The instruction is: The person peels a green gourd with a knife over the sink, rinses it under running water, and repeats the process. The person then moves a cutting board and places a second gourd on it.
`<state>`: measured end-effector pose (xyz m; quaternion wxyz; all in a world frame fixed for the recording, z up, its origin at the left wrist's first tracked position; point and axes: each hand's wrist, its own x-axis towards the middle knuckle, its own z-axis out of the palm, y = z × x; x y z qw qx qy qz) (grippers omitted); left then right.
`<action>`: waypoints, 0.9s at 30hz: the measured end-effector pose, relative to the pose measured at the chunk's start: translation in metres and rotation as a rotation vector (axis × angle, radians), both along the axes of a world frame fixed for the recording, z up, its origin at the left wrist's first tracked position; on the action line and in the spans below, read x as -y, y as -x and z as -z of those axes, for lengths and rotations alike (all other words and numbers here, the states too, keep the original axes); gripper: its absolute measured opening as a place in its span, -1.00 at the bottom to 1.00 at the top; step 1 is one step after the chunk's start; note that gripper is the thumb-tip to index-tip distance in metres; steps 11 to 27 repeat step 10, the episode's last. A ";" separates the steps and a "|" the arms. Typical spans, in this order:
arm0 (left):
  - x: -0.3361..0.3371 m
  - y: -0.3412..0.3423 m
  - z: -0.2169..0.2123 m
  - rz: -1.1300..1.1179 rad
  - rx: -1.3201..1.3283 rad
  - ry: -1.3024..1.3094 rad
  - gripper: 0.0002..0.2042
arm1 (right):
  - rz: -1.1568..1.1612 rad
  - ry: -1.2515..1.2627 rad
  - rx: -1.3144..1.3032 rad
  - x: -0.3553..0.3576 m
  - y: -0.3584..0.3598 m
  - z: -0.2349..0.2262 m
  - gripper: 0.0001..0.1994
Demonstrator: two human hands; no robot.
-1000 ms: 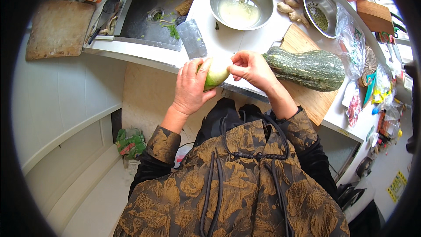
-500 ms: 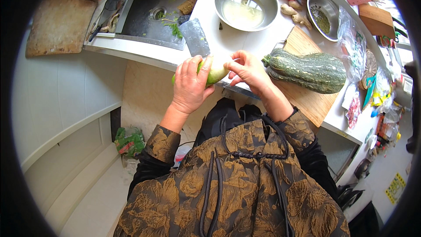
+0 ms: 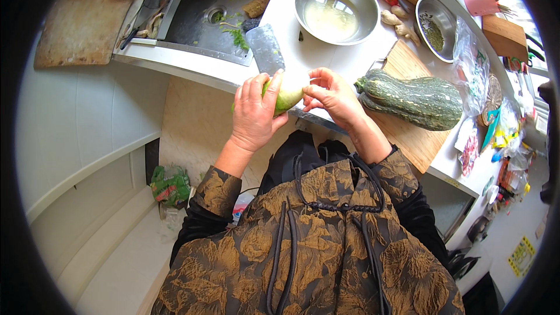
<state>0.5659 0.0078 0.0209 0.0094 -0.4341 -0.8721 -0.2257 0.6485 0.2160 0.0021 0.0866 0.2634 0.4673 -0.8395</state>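
Note:
A green radish (image 3: 287,97), green toward its left part and pale at its right end, is held above the counter's front edge. My left hand (image 3: 255,102) wraps over its left part, fingers closed round it. At the pale end, my right hand (image 3: 331,94) has thumb and fingers bent in a pinch against it; whether something small is between the fingertips is hidden. Just beyond my left hand lies a cleaver (image 3: 265,48), its blade flat near the sink's corner and its handle out of sight. Right of my right hand, a large dark green squash (image 3: 411,99) rests on a wooden cutting board (image 3: 402,139).
Behind the hands stands a steel bowl (image 3: 298,9) with pale liquid. Ginger (image 3: 399,22) and a smaller bowl of seeds (image 3: 420,11) are farther right. The sink (image 3: 192,29) holds peelings and a brown root piece. Plastic bags (image 3: 469,61) crowd the right side.
The counter and its things sit slightly farther right in the picture. My left hand keeps its hold on the radish, and my right fingers stay bent at its pale end.

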 end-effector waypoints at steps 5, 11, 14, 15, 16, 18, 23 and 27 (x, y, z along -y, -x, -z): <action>0.007 0.002 0.002 -0.022 -0.002 -0.008 -0.02 | -0.026 0.015 0.015 0.001 0.006 -0.001 -0.57; 0.013 0.003 0.002 -0.010 -0.050 0.021 -0.04 | -0.145 -0.065 0.101 -0.003 0.018 -0.007 -0.59; 0.013 0.003 0.002 -0.010 -0.050 0.021 -0.04 | -0.145 -0.065 0.101 -0.003 0.018 -0.007 -0.59; 0.013 0.003 0.002 -0.010 -0.050 0.021 -0.04 | -0.145 -0.065 0.101 -0.003 0.018 -0.007 -0.59; 0.013 0.003 0.002 -0.010 -0.050 0.021 -0.04 | -0.145 -0.065 0.101 -0.003 0.018 -0.007 -0.59; 0.013 0.003 0.002 -0.010 -0.050 0.021 -0.04 | -0.145 -0.065 0.101 -0.003 0.018 -0.007 -0.59; 0.013 0.003 0.002 -0.010 -0.050 0.021 -0.04 | -0.145 -0.065 0.101 -0.003 0.018 -0.007 -0.59; 0.013 0.003 0.002 -0.010 -0.050 0.021 -0.04 | -0.145 -0.065 0.101 -0.003 0.018 -0.007 -0.59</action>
